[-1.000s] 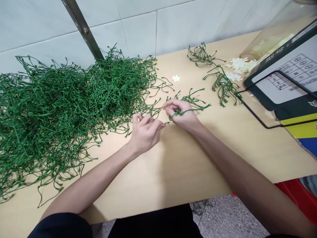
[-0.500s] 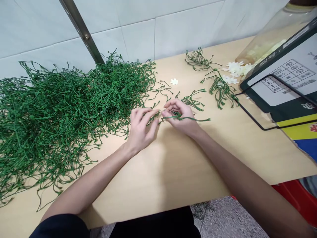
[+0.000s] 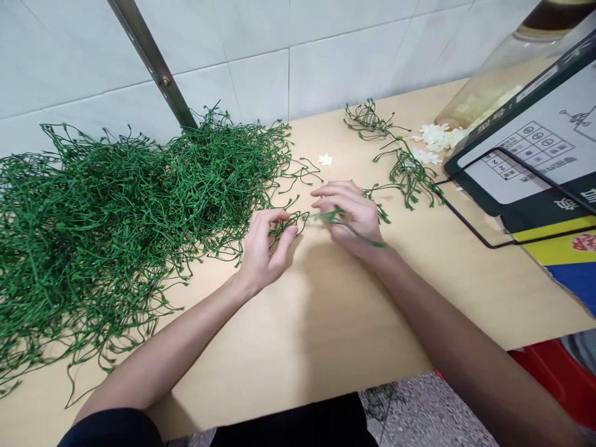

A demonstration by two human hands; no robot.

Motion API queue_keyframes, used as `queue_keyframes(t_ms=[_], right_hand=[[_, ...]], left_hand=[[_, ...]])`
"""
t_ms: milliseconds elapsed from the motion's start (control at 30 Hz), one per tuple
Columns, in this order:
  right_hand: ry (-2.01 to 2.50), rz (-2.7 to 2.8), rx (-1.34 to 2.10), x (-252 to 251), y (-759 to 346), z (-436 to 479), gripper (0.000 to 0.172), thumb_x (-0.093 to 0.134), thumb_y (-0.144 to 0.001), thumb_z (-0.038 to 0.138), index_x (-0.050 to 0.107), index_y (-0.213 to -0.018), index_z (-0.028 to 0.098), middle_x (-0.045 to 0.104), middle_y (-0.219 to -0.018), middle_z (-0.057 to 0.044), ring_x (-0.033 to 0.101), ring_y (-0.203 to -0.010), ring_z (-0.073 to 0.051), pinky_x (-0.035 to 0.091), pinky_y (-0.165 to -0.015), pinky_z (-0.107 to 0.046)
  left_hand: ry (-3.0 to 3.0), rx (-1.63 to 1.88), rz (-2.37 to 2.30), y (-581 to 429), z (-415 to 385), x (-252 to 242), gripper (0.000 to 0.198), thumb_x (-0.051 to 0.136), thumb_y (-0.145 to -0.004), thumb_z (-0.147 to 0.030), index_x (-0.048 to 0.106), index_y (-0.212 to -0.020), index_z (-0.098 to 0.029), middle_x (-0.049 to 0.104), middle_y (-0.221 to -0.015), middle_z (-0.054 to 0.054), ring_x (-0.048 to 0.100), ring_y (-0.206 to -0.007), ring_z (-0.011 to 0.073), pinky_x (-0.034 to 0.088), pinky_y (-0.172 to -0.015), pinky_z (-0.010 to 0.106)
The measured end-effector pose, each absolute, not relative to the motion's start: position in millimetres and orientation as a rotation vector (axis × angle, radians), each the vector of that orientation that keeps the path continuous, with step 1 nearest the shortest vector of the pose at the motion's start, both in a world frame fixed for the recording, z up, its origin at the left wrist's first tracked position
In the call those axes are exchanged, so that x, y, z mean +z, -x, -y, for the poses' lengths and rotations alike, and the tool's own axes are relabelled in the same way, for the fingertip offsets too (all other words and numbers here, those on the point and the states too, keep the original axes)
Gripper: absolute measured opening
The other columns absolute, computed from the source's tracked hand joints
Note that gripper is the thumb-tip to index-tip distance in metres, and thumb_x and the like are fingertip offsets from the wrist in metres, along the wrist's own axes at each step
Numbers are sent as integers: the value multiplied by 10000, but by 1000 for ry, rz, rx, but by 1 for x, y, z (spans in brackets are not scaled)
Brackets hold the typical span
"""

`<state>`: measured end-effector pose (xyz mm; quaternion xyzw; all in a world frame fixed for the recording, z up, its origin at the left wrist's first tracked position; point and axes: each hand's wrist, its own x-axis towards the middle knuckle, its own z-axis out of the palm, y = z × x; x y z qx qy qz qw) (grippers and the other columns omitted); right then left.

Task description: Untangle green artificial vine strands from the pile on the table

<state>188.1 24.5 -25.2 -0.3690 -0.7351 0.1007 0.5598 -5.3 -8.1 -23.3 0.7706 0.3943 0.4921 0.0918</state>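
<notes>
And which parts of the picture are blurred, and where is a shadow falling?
Head view: the right hand and the green strand at it look smeared, the left hand sharper; also head view: a soft shadow lies on the table between the forearms.

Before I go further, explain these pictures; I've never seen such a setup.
There is no machine, just one person's bare hands, seen by a camera worn on the head and looking forward and down. The left hand curls beside thin green stems. The right hand has a green strand across it, too blurred to show the grip. On the table lie a large green pile at left, a white flower beyond the hands, and a smaller green clump at right.
</notes>
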Motion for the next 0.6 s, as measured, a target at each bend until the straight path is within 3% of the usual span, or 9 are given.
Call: queue_keyframes(t_ms=[100, 233, 333, 600], right_hand=[[905, 1456, 389, -15, -191, -22, 480, 341, -1015, 488, 706, -854, 221, 748, -985, -82, 684, -999, -223, 510, -922, -420], [886, 1184, 614, -2, -198, -22, 621, 242, -977, 641, 679, -901, 206, 744, -887, -67, 704, -662, -170, 564, -639, -331], [884, 1110, 663, 10, -203, -21, 620, 272, -944, 691, 653, -848, 211, 728, -803, -66, 644, -504, -148, 507, -488, -294], [746, 1034, 780, 64, -202, -2, 529, 399, -940, 623, 658, -722, 218, 654, -709, -79, 602, -485, -175, 436, -405, -314]], left_hand=[[-2274, 1453, -1179, 5, 7, -23, 184, 559, -934, -250, 528, -1103, -182, 639, -1027, 75, 592, -938, 177, 491, -795, 316], [-2318, 1393, -1173, 4, 7, -23, 198, 565, -928, -256, 517, -1104, -179, 639, -1015, 81, 609, -932, 178, 507, -787, 314], [-2351, 1316, -1118, 3, 9, -22, 249, 573, -922, -259, 507, -1144, -170, 645, -1064, 100, 622, -977, 185, 515, -824, 318], [-2129, 1175, -964, 5, 9, -24, 551, 669, -856, -364, 468, -1333, -173, 592, -1294, 166, 601, -1170, 248, 508, -977, 392]])
